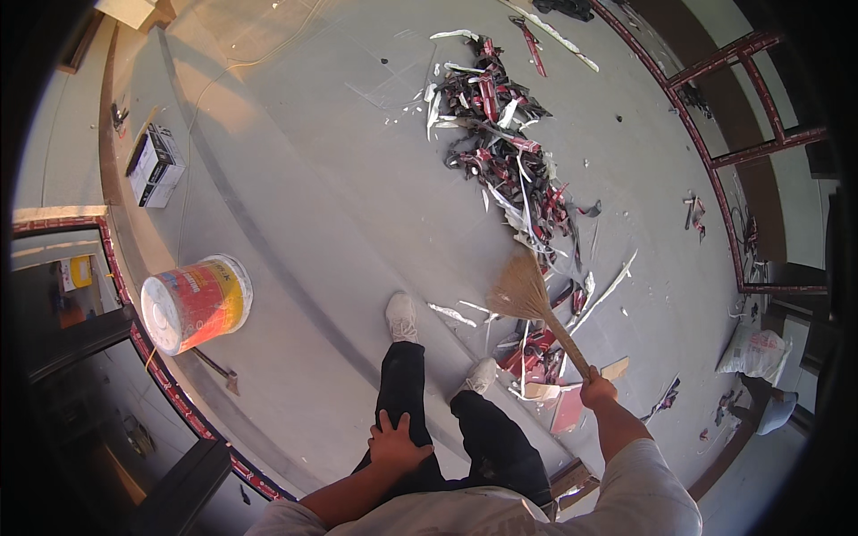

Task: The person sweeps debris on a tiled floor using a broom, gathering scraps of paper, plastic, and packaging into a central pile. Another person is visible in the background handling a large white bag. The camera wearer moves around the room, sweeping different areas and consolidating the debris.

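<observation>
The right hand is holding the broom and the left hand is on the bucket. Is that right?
Not quite: the head view shows the left hand on the left leg, not on the bucket. The right hand does hold the broom.

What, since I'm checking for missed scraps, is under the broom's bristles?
Grey floor and a white strip show left of the bristles, the debris pile just beyond. Whatever lies directly beneath is covered; I cannot tell.

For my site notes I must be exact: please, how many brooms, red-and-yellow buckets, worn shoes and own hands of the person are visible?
Broom: 1
Red-and-yellow bucket: 1
Worn shoes: 2
Hands: 2 (left hand, right hand)
Total: 6
</observation>
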Action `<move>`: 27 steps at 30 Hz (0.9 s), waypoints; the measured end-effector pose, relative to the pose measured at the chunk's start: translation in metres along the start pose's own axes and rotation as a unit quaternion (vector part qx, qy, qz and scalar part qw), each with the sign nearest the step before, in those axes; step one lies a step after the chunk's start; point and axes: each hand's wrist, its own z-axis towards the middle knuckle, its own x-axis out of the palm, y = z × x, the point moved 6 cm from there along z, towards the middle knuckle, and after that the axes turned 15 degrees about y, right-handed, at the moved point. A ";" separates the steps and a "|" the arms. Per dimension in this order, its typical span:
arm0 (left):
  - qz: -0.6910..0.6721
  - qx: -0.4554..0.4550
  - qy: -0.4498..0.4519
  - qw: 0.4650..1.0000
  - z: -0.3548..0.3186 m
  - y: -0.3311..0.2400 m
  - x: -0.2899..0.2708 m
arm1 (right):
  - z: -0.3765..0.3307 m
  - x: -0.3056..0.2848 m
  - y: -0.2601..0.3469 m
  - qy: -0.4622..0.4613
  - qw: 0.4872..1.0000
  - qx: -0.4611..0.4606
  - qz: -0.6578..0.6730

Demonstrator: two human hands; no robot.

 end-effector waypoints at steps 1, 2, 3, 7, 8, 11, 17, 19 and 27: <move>0.008 -0.006 0.003 1.000 0.001 -0.003 0.004 | -0.007 0.008 -0.030 0.009 1.000 0.030 0.000; 0.013 -0.007 0.007 1.000 0.003 -0.005 0.008 | -0.015 0.018 -0.056 0.008 0.999 0.051 0.015; 0.016 -0.008 0.010 1.000 0.005 -0.006 0.013 | -0.016 0.029 -0.084 0.006 0.997 0.072 0.029; 0.018 -0.018 0.039 0.999 0.006 -0.013 0.025 | -0.043 0.046 -0.139 0.003 0.985 0.136 0.110; 0.017 -0.022 0.042 0.999 0.008 -0.013 0.029 | -0.054 0.047 -0.139 -0.019 0.984 0.118 0.129; 0.015 -0.037 0.065 0.997 0.014 -0.015 0.046 | -0.090 0.052 -0.129 -0.107 0.976 0.045 0.186; 0.024 -0.062 0.087 0.994 0.014 -0.020 0.057 | -0.094 0.025 0.035 -0.100 0.931 -0.191 0.293; 0.030 -0.061 0.078 0.995 0.017 -0.017 0.059 | -0.047 0.016 0.120 -0.131 0.925 -0.256 0.250; 0.019 -0.048 0.072 0.996 0.019 -0.005 0.062 | 0.002 0.021 0.249 0.015 0.952 -0.270 0.141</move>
